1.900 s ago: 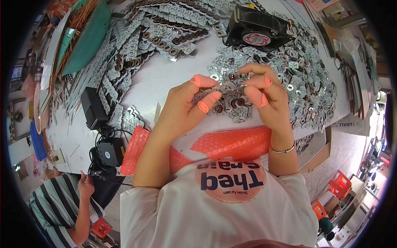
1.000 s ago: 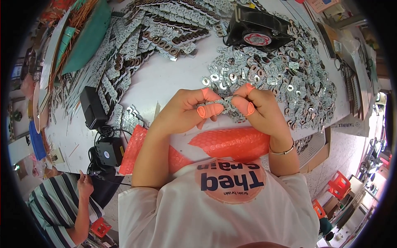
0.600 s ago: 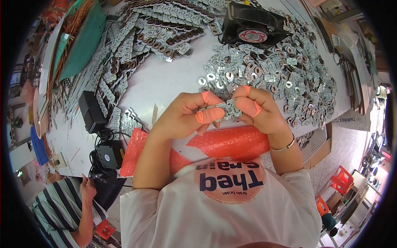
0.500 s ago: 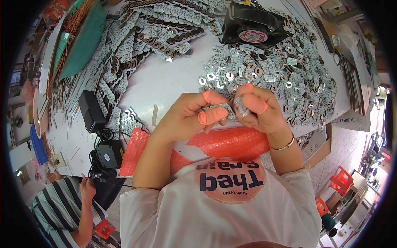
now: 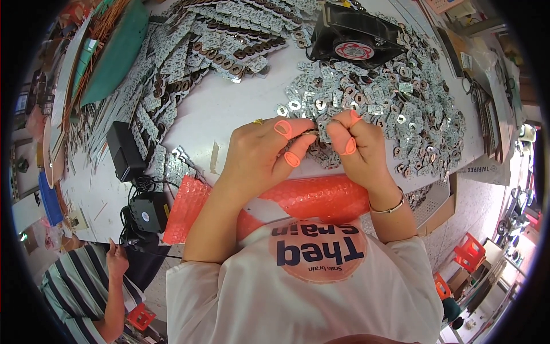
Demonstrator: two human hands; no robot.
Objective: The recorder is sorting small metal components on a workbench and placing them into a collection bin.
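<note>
- Head view: two hands, near each other over the worktop (image 5: 189, 123), thumbs and fingers drawn in.
- The left hand (image 5: 256, 156) pinches one thin metal piece (image 5: 310, 132) between thumb and finger, at the near edge of the loose parts; its far end is too small to make out.
- The right hand (image 5: 366, 150) has thumb and finger bent together just beside that piece; whether they grip it cannot be told.
- Four orange finger cots (image 5: 293, 159), two per hand, smooth and rubbery; one metal bangle (image 5: 389, 208) on the right wrist.
- Loose parts (image 5: 395, 109): far too many to count, flat silvery plates, some with brown discs.
- Far left, stacked strips (image 5: 192, 54) of similar plates, overlapping in rows, also uncountable.
- One black fan (image 5: 366, 31), boxy, with a round red-and-white label at its hub.
- Two black boxes (image 5: 125, 152), one with a small round sticker; cables beside them.
- Red bubble wrap (image 5: 321, 198), glossy and dimpled, along the near edge.
- One green basin (image 5: 122, 63), curved, with copper-coloured strips above it.
- White shirt (image 5: 229, 301): pink round print, dark lettering upside down.
- One co-worker in a striped shirt (image 5: 86, 281), lower left, one hand visible.
</note>
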